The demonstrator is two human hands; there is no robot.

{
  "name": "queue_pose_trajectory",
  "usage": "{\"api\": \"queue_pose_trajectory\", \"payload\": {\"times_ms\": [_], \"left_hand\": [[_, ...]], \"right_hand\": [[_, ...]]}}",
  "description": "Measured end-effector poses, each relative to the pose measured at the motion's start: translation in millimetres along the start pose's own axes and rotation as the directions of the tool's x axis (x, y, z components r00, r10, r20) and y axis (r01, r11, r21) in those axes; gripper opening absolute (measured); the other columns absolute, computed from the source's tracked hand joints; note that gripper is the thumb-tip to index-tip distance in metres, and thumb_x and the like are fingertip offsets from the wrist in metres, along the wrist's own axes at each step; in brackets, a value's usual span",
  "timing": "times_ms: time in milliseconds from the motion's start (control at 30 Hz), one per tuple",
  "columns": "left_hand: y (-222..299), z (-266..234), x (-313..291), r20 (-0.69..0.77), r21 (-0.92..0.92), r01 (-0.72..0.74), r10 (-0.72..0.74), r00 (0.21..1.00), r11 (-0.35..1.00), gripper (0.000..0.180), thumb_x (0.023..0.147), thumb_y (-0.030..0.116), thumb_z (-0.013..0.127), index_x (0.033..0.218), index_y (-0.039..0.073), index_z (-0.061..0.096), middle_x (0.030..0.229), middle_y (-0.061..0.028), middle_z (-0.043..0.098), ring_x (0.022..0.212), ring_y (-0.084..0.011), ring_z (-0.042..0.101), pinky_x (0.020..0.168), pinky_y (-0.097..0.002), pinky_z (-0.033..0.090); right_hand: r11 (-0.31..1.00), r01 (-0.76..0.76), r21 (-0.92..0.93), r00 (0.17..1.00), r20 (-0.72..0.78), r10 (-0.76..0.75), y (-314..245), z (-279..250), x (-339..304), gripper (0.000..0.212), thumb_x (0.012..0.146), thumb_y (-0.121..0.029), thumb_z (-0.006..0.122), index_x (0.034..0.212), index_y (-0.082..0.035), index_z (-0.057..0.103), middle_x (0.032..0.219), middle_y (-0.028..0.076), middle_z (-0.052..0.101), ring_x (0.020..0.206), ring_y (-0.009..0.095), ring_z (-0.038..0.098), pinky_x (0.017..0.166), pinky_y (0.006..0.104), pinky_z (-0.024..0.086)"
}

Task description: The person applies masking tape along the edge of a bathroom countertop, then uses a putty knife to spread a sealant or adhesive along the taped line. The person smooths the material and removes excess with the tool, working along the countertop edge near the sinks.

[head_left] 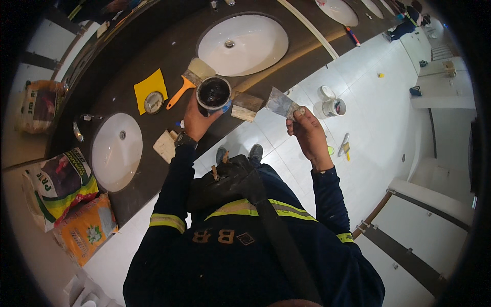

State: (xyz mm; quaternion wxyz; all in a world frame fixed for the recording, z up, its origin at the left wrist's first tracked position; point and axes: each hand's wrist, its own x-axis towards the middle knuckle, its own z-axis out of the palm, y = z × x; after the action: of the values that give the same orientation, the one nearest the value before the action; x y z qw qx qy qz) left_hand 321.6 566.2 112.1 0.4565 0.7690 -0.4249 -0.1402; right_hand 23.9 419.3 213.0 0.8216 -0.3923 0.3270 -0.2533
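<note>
My left hand is wrapped round a small open can of dark, glossy paste, held up over the counter's front edge. In my right hand is a putty knife, gripped by its handle with the broad blade pointing left towards the can. A wide paintbrush with an orange handle lies just behind the can. Left of it, a round metal lid rests on a yellow sheet. Between the can and the knife, a flat two-toned piece shows at the counter edge.
The dark counter holds white basins, one at the left and one behind. Filled bags stand at the left. A white bucket and a yellow-handled tool are on the tiled floor. Another person is far right.
</note>
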Motion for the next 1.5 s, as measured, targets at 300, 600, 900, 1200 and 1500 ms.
{"api": "queue_pose_trajectory", "payload": {"times_ms": [300,600,900,1200,1500], "left_hand": [[96,-32,-33,0.362,-0.417,0.156,0.006,0.932,0.896,0.04,0.093,0.012,0.072,0.131,0.007,0.061,0.107,-0.0061,0.068,0.099,-0.015,0.064,0.09,-0.0314,0.052],[102,-18,-54,0.441,-0.393,0.373,-0.184,0.879,0.841,0.025,0.102,0.025,0.061,0.091,0.003,0.065,0.073,0.0,0.054,0.071,-0.0083,0.048,0.064,-0.0315,0.042],[8,-48,-88,0.43,-0.023,0.167,-0.141,0.892,0.986,0.031,0.099,0.019,0.058,0.125,0.003,0.064,0.104,-0.0142,0.071,0.092,-0.0255,0.069,0.085,-0.0372,0.053],[62,-45,-67,0.566,-0.422,0.427,-0.136,0.813,0.799,0.029,0.096,0.02,0.069,0.118,0.001,0.066,0.1,-0.0073,0.068,0.1,-0.0127,0.061,0.088,-0.0295,0.049],[71,-34,-46,0.477,-0.387,0.312,-0.102,0.873,0.867,0.024,0.102,0.02,0.063,0.088,0.0,0.064,0.076,0.0025,0.053,0.074,-0.0062,0.045,0.066,-0.0283,0.041]], "right_hand": [[0.993,-0.068,-0.101,0.995,0.069,0.075,24,12,-19,0.008,0.1,-0.014,0.062,0.097,-0.007,0.06,0.086,0.005,0.069,0.071,0.01,0.058,0.069,0.0243,0.045],[0.873,-0.107,-0.476,0.955,0.195,0.224,40,39,-18,0.011,0.099,-0.017,0.065,0.098,-0.006,0.065,0.078,0.001,0.068,0.07,0.006,0.056,0.068,0.0228,0.044],[0.797,-0.202,-0.569,0.951,0.081,0.299,63,1,-13,0.016,0.101,-0.021,0.063,0.099,-0.006,0.067,0.079,0.0,0.068,0.07,0.006,0.057,0.067,0.0224,0.045],[0.857,-0.157,-0.492,0.933,0.212,0.292,78,32,-11,0.02,0.102,-0.024,0.062,0.106,-0.005,0.068,0.088,0.0,0.07,0.08,0.008,0.064,0.073,0.0227,0.05],[0.882,-0.086,-0.463,0.933,0.272,0.234,82,45,-17,0.022,0.104,-0.027,0.06,0.103,-0.006,0.067,0.085,-0.003,0.066,0.08,0.007,0.06,0.072,0.0238,0.048]]}}
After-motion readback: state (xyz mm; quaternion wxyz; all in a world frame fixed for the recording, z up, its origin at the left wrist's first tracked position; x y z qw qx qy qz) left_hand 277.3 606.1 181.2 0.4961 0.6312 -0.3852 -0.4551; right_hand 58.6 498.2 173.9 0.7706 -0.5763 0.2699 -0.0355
